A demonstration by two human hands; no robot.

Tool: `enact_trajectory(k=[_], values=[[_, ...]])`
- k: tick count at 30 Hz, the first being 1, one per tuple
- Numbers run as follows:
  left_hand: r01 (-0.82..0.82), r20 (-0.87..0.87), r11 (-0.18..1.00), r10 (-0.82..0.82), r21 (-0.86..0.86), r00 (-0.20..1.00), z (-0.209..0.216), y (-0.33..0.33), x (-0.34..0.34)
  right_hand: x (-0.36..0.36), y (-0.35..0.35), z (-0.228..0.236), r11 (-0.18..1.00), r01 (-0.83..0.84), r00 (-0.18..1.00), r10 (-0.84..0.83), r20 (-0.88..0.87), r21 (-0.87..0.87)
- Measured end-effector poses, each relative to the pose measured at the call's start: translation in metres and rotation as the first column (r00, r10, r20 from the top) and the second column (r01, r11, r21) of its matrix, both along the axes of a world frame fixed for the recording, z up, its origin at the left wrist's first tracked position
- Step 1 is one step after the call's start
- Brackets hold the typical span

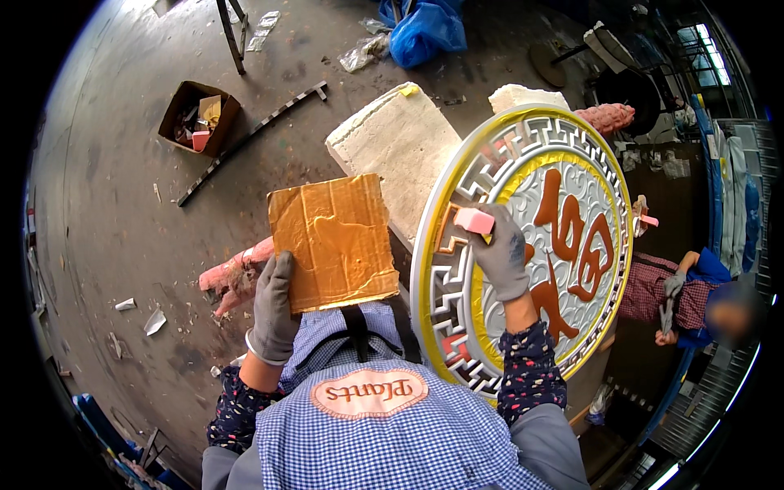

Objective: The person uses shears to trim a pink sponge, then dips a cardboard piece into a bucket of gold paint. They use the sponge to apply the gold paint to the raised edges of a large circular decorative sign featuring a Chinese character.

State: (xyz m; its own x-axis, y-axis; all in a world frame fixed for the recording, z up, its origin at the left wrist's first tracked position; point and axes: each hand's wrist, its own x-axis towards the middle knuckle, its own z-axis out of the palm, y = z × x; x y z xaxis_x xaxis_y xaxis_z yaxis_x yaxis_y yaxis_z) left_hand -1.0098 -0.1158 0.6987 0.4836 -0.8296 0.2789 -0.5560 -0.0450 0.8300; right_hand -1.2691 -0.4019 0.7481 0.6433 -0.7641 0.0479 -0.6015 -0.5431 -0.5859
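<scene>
My left hand, in a grey glove, grips the lower left edge of a square piece of cardboard smeared with shiny orange-gold paint. My right hand, gloved too, pinches a pink sponge block over the left side of a large round panel. White fretwork rings this panel between yellow bands, and raised brown-red shapes stand on its patterned grey-white centre. Beside the sponge, a short stretch of the fretwork shows an orange-gold colour. The sponge's underside is hidden, so contact with the panel cannot be told.
Beneath and behind the panel are off-white blocks and pink wrapped supports. A cardboard box of scraps and a black-and-white metal bar lie on the floor. Blue plastic bags sit farther back. Another person is at the right.
</scene>
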Motion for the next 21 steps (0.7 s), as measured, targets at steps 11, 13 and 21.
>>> enact_trajectory(k=[11,13,21], values=[[-0.137,-0.808,0.984,0.175,0.117,0.563,0.026,-0.011,-0.006,0.008,-0.004,0.000,0.926,-0.225,0.953,0.145,-0.264,-0.304],[-0.138,-0.832,0.983,0.175,0.119,0.526,0.028,-0.012,-0.006,0.014,-0.002,-0.001,0.927,-0.242,0.960,0.185,-0.210,-0.286],[-0.166,-0.960,0.977,0.172,0.137,0.222,0.032,-0.017,-0.008,0.000,-0.001,0.008,0.992,-0.062,0.994,0.051,-0.095,-0.110]])
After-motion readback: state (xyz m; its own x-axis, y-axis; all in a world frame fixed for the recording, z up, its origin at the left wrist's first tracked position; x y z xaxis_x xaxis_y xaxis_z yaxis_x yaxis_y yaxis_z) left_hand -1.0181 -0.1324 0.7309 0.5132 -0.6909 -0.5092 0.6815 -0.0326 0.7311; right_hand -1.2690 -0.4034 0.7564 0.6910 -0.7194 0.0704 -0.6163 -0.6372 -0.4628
